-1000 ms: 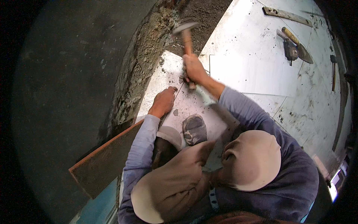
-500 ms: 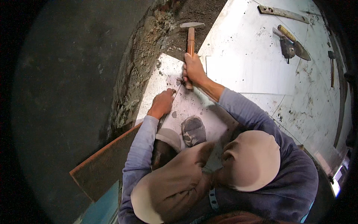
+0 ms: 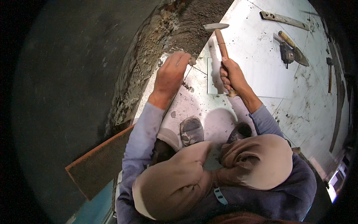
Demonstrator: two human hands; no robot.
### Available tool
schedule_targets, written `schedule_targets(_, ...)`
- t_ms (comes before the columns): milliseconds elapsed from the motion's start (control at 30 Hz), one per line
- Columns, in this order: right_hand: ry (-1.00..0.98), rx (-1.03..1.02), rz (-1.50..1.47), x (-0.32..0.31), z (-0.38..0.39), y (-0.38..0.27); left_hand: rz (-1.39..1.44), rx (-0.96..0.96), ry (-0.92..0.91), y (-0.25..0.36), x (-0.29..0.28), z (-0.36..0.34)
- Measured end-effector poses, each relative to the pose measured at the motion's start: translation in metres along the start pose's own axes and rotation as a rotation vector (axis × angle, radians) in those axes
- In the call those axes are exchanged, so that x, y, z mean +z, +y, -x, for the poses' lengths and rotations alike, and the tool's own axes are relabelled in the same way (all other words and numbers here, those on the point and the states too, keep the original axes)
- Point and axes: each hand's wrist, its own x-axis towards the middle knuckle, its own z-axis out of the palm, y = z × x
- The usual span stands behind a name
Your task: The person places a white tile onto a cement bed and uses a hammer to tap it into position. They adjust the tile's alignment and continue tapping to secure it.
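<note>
My right hand [image 3: 234,76] is wrapped round the wooden handle of a hammer [image 3: 221,42], raised over the white tiles with its narrow metal head pointing away from me. Further left, my left hand [image 3: 171,76] reaches forward, fingers bent together around a small grey-brown lump of mortar [image 3: 192,61] that shows at the fingertips. Beneath it lie the white floor tiles [image 3: 186,98], spotted with crumbs, with an open joint running between them. Beyond the fingers, a bed of rough dark mortar [image 3: 197,28] borders the tile edges.
A loose white tile [image 3: 257,78] lies right of the hammer. Farther right are a trowel [image 3: 300,56], a black tape measure [image 3: 287,53], a long level-like bar [image 3: 285,20] and another hammer [image 3: 329,74]. A brown board [image 3: 100,160] leans at the lower left, beside a dark wall [image 3: 67,82].
My left hand has moved forward from the tile joint toward the mortar bed, picking up a lump. My right hand has swung the hammer to the right, over the loose tile.
</note>
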Motion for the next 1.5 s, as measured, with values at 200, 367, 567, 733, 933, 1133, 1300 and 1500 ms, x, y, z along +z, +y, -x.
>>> schedule_targets(200, 0.004, -0.033, 0.157, -0.02, 0.042, -0.002, -0.065, 0.178, 0.119, -0.047, 0.047, -0.01)
schedule_targets(367, 0.003, -0.068, 0.291, -0.026, 0.057, -0.007, -0.067, 0.187, 0.116, -0.07, 0.072, -0.006)
schedule_targets(567, -0.02, -0.058, 0.34, -0.027, 0.06, -0.012, -0.013, 0.148, 0.156, -0.086, 0.077, -0.003)
schedule_targets(733, -0.022, -0.052, 0.397, -0.029, 0.057, -0.004, 0.011, 0.125, 0.141, -0.094, 0.075, -0.002)
schedule_targets(933, 0.018, -0.313, 0.676, -0.025, 0.046, 0.009, -0.044, -0.005, 0.161, -0.09, 0.085, 0.001)
schedule_targets(1133, -0.008, -0.402, 0.98, -0.019, 0.038, 0.009, -0.168, -0.023, 0.302, -0.09, 0.098, 0.0)
schedule_targets(1300, -0.068, -0.511, 1.094, -0.004, 0.034, 0.003, -0.046, -0.133, 0.392, -0.093, 0.097, -0.003)
schedule_targets(1500, -0.084, -0.561, 1.132, 0.006, 0.03, 0.002, -0.039, -0.105, 0.432, -0.099, 0.094, -0.002)
